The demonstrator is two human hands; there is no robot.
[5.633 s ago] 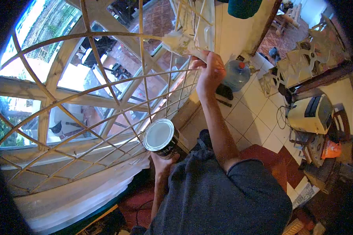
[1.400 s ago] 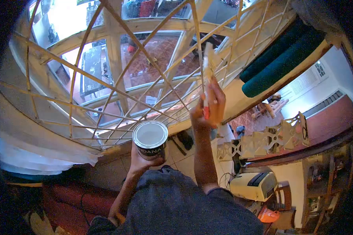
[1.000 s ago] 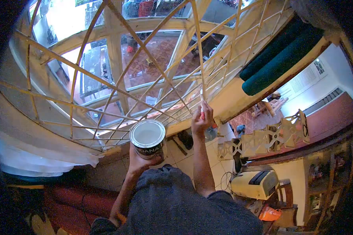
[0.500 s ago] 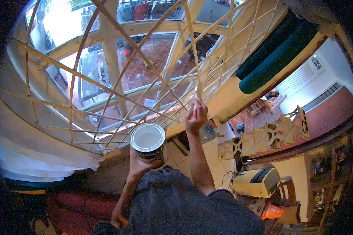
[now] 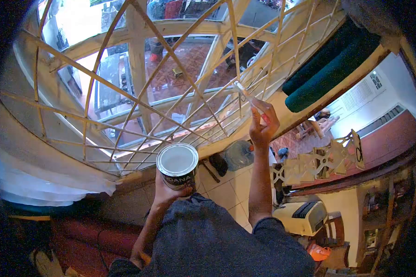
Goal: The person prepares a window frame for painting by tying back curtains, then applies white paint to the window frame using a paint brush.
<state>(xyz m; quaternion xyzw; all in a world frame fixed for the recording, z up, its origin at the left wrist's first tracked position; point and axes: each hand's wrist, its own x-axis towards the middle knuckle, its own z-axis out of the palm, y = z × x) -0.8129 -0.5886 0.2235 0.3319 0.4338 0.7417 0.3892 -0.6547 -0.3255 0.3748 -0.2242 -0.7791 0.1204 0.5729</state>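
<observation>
My left hand [image 5: 168, 191] is wrapped round an open paint can [image 5: 177, 167] with a dark label, held upright and seen from above; pale paint shows inside. Raised to the right, my right hand [image 5: 264, 121] has its fingers closed on a paintbrush [image 5: 245, 91]. The brush points up and left, its pale bristle end at a bar of the cream window grille [image 5: 164, 59]. Whether the bristles touch the bar cannot be made out exactly.
Green rolled curtains [image 5: 314, 76] hang right of the grille. A large clear bottle [image 5: 239, 154] stands on the tiled floor below. A cut-out divider [image 5: 321, 159] and a cream appliance [image 5: 300, 216] are at the right, white curtain fabric [image 5: 46, 182] at the left.
My right hand and the brush have moved to the right and slightly up along the grille. The view has shifted a little; my left hand still holds the can.
</observation>
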